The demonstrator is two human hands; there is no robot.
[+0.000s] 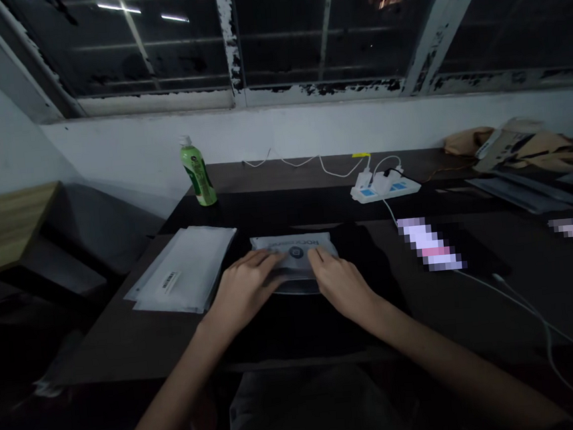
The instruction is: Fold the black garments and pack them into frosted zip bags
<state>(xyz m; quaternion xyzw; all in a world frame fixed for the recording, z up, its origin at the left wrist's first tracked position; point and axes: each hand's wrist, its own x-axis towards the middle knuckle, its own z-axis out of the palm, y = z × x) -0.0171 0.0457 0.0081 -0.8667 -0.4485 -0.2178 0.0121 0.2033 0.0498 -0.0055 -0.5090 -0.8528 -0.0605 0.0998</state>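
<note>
A translucent plastic pouch [297,253] with dark printing and a round logo lies on the dark table in front of me. My left hand [247,282] rests on its left side, fingers apart and reaching over the surface. On the right side, my right hand [339,277] has its fingers bent and closed at the pouch's edge, gripping it. Left of my left hand lies a stack of frosted plastic bags [190,263] with a barcode label on top.
A green bottle [197,172] stands at the back left. A white power strip [384,186] with chargers sits behind and right. Cables and a blurred-out phone [432,246] lie to the right, with bags [521,144] beyond.
</note>
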